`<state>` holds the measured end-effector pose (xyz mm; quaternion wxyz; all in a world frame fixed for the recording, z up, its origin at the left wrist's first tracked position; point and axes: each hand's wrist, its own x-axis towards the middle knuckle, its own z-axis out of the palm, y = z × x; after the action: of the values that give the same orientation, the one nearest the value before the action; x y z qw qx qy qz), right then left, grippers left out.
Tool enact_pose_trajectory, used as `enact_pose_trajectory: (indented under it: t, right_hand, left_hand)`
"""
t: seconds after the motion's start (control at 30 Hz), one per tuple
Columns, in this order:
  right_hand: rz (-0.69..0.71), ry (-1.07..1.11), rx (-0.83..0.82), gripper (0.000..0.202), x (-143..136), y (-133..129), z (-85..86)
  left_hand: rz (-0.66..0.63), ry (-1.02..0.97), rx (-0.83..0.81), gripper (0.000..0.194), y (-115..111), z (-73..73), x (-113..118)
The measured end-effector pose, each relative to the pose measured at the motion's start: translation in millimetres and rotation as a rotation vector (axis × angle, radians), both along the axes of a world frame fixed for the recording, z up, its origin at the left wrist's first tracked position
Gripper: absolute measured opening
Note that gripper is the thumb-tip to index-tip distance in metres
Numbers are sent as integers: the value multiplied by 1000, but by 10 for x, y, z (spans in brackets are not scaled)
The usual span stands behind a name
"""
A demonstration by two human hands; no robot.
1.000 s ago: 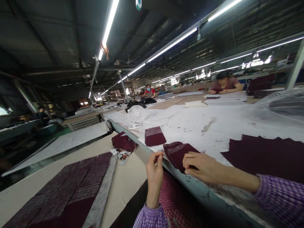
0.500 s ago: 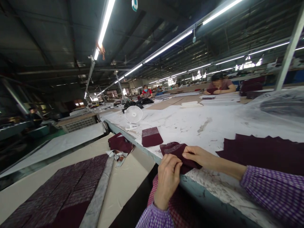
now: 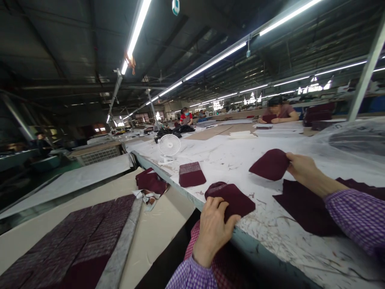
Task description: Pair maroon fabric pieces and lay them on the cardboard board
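My left hand (image 3: 211, 228) grips the near edge of a small pile of maroon fabric pieces (image 3: 237, 199) at the table's front edge, its thumb and fingers closed around the cloth. Farther right, a single maroon fabric piece (image 3: 270, 164) hangs by its corner from my right hand (image 3: 303, 168), pinched between thumb and fingers above the white tabletop. Below my right forearm lies a layer of larger maroon fabric pieces (image 3: 306, 204), partly covered by my sleeve. A neat stack of maroon pieces (image 3: 192, 175) with a greyish band sits just beyond my left hand.
On the white table (image 3: 216, 154) stands a small white fan (image 3: 169, 145). Clear plastic sheeting (image 3: 357, 138) lies at the right. Lower left, rows of maroon fabric stacks (image 3: 78, 237) rest on a cream-covered surface beside a crumpled maroon bundle (image 3: 152, 180). A co-worker (image 3: 282, 110) leans over the far side.
My right hand has moved right and away from the pile, carrying one maroon piece with it. My left hand stays at the pile, which now lies flatter.
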<state>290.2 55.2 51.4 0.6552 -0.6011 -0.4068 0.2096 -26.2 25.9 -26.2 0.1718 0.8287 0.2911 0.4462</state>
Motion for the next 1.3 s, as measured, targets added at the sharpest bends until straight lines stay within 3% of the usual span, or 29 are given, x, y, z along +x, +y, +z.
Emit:
enact_pose_trajectory:
  t: [0.07, 0.2, 0.33, 0.43, 0.5, 0.6, 0.7, 0.8, 0.87, 0.93, 1.03, 1.1, 1.2, 1.3]
  right_hand:
    - [-40, 47, 37, 25, 87, -71, 120]
    - [120, 13, 11, 25, -148, -237, 261]
    - [518, -486, -164, 30, -594, -435, 328]
    - [871, -851, -253, 22, -931, -617, 329]
    - [1049, -946, -313, 18, -1109, -724, 314]
    - [1212, -886, -438, 26, -1242, -772, 290]
    - [1103, -860, -361, 35, -1247, -611, 234]
    - [898, -1040, -155, 31, -1232, -320, 88]
    - [834, -1164, -124, 32, -1231, -142, -50]
    - [826, -1228, -141, 33, -1231, -22, -183]
    - [827, -1212, -133, 33, -1217, 49, -303]
    - [837, -1164, -141, 33, -1181, 54, -308]
    - [873, -1040, -208, 35, -1052, 39, -215]
    - [801, -947, -252, 35, -837, -16, -81]
  left_hand:
    - [17, -17, -21, 36, 60, 5, 22]
    - [18, -34, -105, 32, 268, 94, 54]
    - [-31, -132, -187, 26, 413, 174, 41]
    - [-31, -140, -244, 18, 460, 125, 3]
    - [-39, -113, -254, 19, 491, 65, -20]
    - [-40, -61, -185, 28, 534, 8, -27]
    - [-45, -19, -158, 29, 546, 15, 1]
    - [-45, 5, -172, 27, 522, 48, 9]
    - [-71, -43, -204, 23, 514, 65, -42]
    - [-45, -269, -277, 16, 533, 72, -149]
    - [188, -793, -350, 15, 594, 72, -343]
    - [287, -907, -361, 15, 611, 70, -408]
    - [200, -749, -417, 16, 547, 80, -327]
    - [66, -527, -401, 13, 411, 104, -84]
